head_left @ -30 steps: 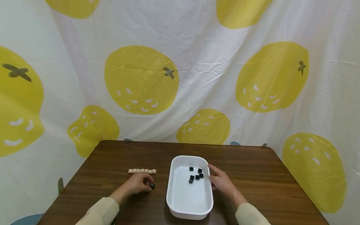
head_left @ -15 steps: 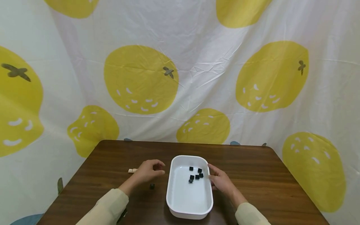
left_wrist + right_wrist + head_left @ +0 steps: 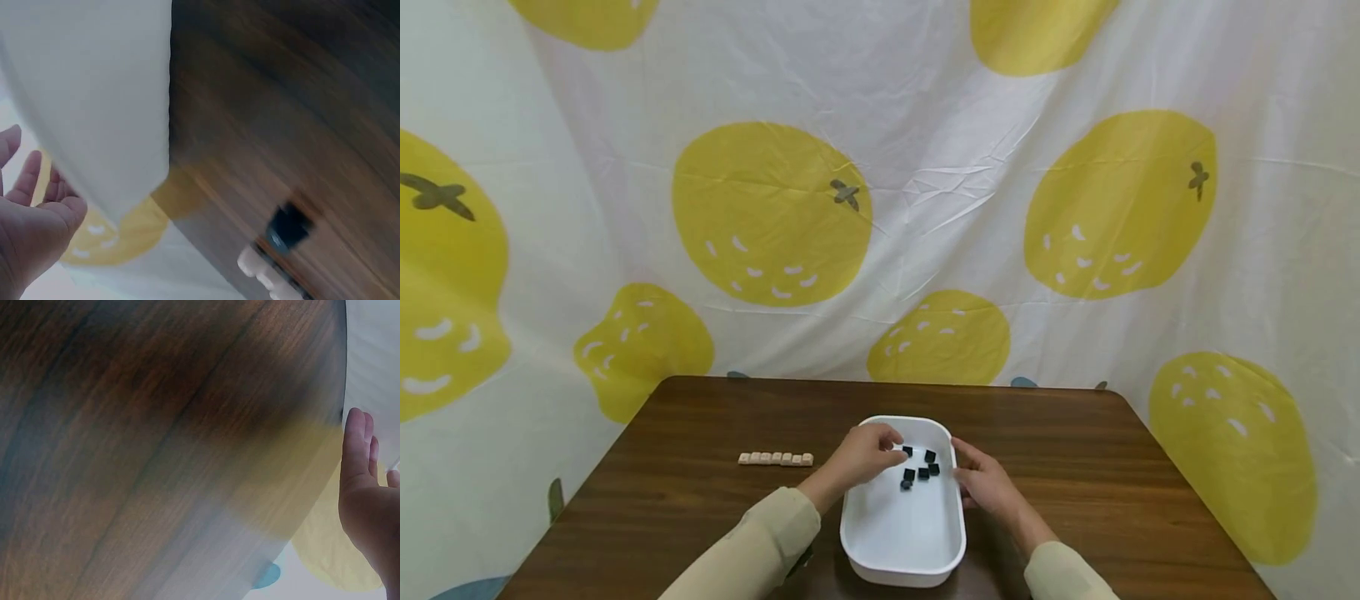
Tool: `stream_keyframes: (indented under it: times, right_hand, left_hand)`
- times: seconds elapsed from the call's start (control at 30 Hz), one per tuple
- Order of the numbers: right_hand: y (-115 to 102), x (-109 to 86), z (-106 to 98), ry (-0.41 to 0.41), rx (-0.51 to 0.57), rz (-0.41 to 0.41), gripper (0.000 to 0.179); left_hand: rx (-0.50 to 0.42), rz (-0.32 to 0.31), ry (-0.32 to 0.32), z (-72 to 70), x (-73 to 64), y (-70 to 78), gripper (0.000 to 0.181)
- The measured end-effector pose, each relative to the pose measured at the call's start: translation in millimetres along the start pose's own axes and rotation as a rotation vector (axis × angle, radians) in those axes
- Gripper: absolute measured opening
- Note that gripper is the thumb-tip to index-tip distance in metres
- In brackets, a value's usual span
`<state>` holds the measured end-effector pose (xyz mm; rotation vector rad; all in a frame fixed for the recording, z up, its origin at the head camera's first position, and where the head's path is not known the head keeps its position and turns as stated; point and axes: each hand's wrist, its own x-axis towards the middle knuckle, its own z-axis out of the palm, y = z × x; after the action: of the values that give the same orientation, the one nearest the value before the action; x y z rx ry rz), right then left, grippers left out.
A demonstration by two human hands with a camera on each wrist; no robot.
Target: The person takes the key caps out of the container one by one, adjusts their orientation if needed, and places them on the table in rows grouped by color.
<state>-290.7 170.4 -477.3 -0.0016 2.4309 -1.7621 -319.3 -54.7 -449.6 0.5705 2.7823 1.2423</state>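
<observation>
My left hand (image 3: 870, 452) hovers over the left part of the white tray (image 3: 904, 533), fingers loosely bent, with nothing visible between thumb and fingertips. Just past those fingertips, several black keycaps (image 3: 923, 473) lie scattered inside the tray. My right hand (image 3: 992, 487) rests against the tray's right side; in the right wrist view its fingers (image 3: 355, 450) lie straight along the outer wall. A single black keycap (image 3: 289, 226) sits on the table in the left wrist view, hidden behind my left arm in the head view.
A row of cream keycaps (image 3: 776, 459) stands on the dark wooden table (image 3: 1075, 450), left of the tray. Behind the table hangs a white cloth (image 3: 925, 200) with yellow fruit prints.
My left hand has left the black keycap on the table and moved right, up and over the tray's rim. The cream row shows fully again. The right hand stays at the tray.
</observation>
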Motion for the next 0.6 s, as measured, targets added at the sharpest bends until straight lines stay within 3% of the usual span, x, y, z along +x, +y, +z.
stream_keyframes:
  times: [0.3, 0.6]
  right_hand:
    - [-1, -0.4, 1, 0.011, 0.002, -0.01, 0.053]
    - [-3, -2.0, 1, 0.008, 0.014, -0.017, 0.053]
  left_hand:
    - [0.145, -0.007, 0.027, 28.9, 7.7, -1.2, 0.013]
    - [0.346, -0.008, 0.039, 42.8, 10.4, -6.2, 0.018]
